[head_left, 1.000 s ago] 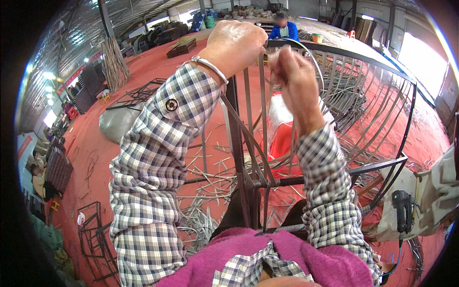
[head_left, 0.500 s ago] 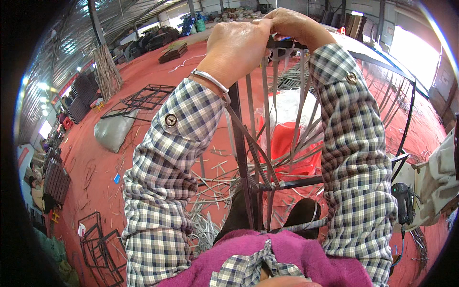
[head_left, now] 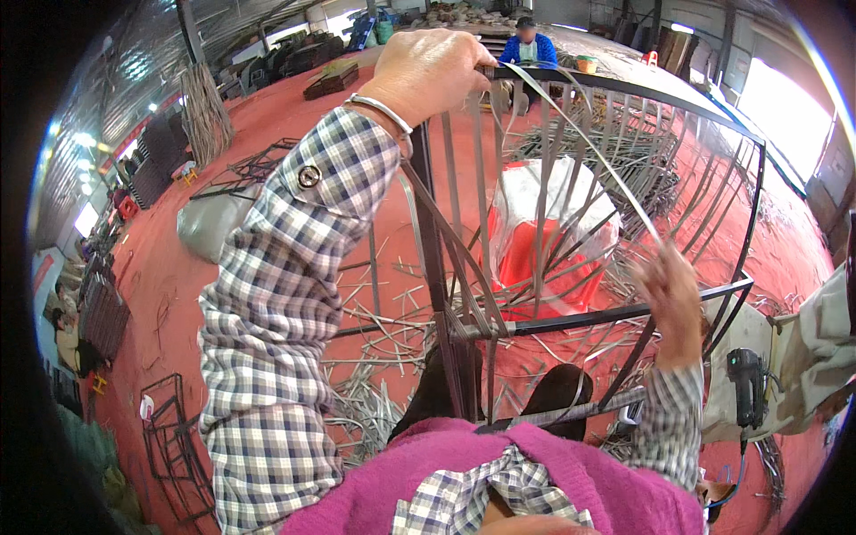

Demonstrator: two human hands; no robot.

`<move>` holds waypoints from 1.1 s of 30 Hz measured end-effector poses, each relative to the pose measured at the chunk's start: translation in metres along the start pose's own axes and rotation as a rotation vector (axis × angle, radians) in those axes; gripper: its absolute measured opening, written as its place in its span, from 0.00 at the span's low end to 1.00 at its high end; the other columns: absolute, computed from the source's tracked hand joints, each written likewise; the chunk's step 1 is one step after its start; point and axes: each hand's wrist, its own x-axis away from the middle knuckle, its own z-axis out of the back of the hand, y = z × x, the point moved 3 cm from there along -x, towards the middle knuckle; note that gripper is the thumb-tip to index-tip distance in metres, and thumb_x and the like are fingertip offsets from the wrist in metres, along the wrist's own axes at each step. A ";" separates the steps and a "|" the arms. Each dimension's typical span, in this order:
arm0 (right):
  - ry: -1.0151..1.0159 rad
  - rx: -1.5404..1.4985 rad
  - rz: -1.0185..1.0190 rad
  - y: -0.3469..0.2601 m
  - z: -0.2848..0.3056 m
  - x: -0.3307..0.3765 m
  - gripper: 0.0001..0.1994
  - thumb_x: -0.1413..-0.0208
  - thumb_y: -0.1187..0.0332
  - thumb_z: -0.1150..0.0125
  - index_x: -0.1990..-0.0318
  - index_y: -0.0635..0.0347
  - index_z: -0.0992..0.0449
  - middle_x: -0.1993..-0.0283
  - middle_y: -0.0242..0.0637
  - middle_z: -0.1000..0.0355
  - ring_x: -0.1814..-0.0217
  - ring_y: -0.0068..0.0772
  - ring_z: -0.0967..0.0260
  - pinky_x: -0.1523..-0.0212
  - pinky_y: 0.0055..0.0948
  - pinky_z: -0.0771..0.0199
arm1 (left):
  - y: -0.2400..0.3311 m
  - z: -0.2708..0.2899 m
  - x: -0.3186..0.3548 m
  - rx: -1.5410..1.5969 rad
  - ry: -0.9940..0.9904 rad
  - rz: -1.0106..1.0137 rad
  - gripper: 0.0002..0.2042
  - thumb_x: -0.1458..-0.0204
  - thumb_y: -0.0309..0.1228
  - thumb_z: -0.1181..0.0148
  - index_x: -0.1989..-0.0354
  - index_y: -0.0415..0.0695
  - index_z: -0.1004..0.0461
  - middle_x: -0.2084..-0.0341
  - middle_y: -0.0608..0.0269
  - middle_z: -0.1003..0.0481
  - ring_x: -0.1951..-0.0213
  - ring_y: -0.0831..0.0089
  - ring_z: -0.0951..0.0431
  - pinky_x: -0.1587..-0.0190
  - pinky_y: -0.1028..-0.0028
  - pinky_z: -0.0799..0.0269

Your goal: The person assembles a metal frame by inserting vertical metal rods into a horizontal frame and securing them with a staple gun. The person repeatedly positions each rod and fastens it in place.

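The left hand is gripping the top rail of the dark metal frame, fingers curled shut over the bar near its upper left corner, where a pale flat strip is starting out. The right hand is drawing that strip down and outward to the right, just above the frame's middle crossbar; the hand is blurred, so I cannot tell how its fingers are closing, only that the strip is ending at it. The strip is arcing in front of the upright bars, taut and slightly bowed.

To do this well, the upper hand should be pinning the strip's start hard against the rail so it is not slipping, while the lower hand is keeping even tension and holding the strip flat, not twisted, before it is led between the uprights. A kink would probably weaken it.

Behind the bars a red stool under clear plastic is standing on the red floor, among scattered strip offcuts. Another person is sitting well apart at the far end.
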 end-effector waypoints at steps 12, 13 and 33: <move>0.759 1.228 1.022 -0.142 0.188 0.016 0.15 0.40 0.65 0.52 0.52 0.67 0.30 0.52 0.43 0.29 0.50 0.36 0.33 0.48 0.31 0.36 | -0.009 -0.016 -0.027 0.136 -0.440 0.127 0.11 0.51 0.34 0.40 0.70 0.37 0.23 0.85 0.56 0.30 0.81 0.70 0.31 0.73 0.68 0.35; 0.632 0.970 1.026 -0.141 0.141 0.005 0.15 0.42 0.66 0.49 0.50 0.65 0.30 0.51 0.40 0.30 0.47 0.36 0.34 0.45 0.30 0.38 | -0.009 -0.017 -0.032 0.134 -0.433 0.088 0.11 0.51 0.34 0.40 0.70 0.37 0.23 0.85 0.57 0.30 0.81 0.71 0.31 0.73 0.68 0.35; -0.494 0.463 0.789 -0.072 -0.259 0.005 0.16 0.45 0.62 0.53 0.74 0.67 0.28 0.70 0.47 0.30 0.64 0.46 0.32 0.62 0.40 0.35 | 0.015 0.001 -0.012 -0.174 -0.217 -0.186 0.10 0.51 0.32 0.44 0.67 0.37 0.29 0.74 0.48 0.25 0.67 0.53 0.24 0.64 0.58 0.29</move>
